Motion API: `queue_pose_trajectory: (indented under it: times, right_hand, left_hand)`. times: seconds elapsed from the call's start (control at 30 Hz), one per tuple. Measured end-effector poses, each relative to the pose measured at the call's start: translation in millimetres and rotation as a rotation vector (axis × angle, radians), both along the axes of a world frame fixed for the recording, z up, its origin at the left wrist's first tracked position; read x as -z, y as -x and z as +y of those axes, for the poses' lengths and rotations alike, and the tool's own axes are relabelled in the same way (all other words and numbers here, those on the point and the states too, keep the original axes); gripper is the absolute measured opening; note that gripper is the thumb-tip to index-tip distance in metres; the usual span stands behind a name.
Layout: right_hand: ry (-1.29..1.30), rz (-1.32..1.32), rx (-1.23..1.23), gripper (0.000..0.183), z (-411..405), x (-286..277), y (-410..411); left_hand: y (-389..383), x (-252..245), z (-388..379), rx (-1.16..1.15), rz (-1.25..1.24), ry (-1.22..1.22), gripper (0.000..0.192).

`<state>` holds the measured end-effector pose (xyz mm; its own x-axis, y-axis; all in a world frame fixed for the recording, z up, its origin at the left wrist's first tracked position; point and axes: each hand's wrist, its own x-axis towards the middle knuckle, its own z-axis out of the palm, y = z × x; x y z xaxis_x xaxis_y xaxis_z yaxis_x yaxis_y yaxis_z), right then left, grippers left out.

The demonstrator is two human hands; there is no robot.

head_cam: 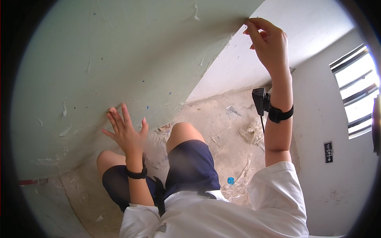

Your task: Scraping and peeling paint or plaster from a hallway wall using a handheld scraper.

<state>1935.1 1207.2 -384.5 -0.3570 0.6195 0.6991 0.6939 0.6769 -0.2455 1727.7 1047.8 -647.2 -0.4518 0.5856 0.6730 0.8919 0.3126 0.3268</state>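
A large pale green panel or wall section (119,59) fills the upper left, with white smears and small blue and dark specks on its surface. My left hand (128,134) has its fingers spread, and its fingertips are at the lower part of this green surface. Up at the right edge of the same surface, my right hand (263,38) has thumb and forefinger pinched together at the edge. Whether something thin is between those fingertips cannot be told. A black strap holding a small black device (259,101) with a cable is around my right forearm. Another black band (137,173) circles my left wrist.
Crumpled clear plastic film (253,131) and more film strips (242,181) lie on the dusty concrete floor (208,116). Near them is a small blue object (230,180). On the right, a white wall (315,119) has a barred window (357,89) and an exit sign (328,152).
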Motion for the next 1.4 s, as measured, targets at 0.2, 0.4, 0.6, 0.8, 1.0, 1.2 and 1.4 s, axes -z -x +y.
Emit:
queue_pose_trajectory:
  times: [0.2,0.4,0.6,0.8,1.0,1.2,1.4]
  right_hand:
    - [0.144,-0.002,-0.044,0.018,0.0,-9.1,-2.3]
    - [0.192,-0.014,-0.094,0.018,0.6,-14.4,-1.0]
    - [0.209,0.001,-0.118,0.016,3.0,-15.3,-1.2]
    - [0.192,0.002,-0.070,0.015,2.0,-17.7,4.5]
    - [0.166,0.064,-0.089,0.016,10.3,-8.5,-0.3]
    - [0.188,-0.023,-0.044,0.017,3.3,-3.0,-4.1]
    - [0.054,-0.047,-0.064,0.020,7.1,-3.7,-8.0]
  left_hand:
    - [-3.5,-6.0,-1.3,0.001,-0.005,0.092,0.079]
    - [-3.1,-6.6,-1.5,0.005,-0.002,0.082,0.080]
    - [-6.1,-9.4,-1.3,0.011,-0.032,0.098,0.081]
    - [-6.8,-10.0,-1.4,0.016,-0.045,0.095,0.081]
    - [-7.2,-12.5,-1.1,0.009,-0.037,0.106,0.080]
    - [-5.8,-12.3,-2.7,0.004,-0.034,0.118,0.080]
    - [-5.8,-10.9,-2.0,0.012,-0.031,0.107,0.080]
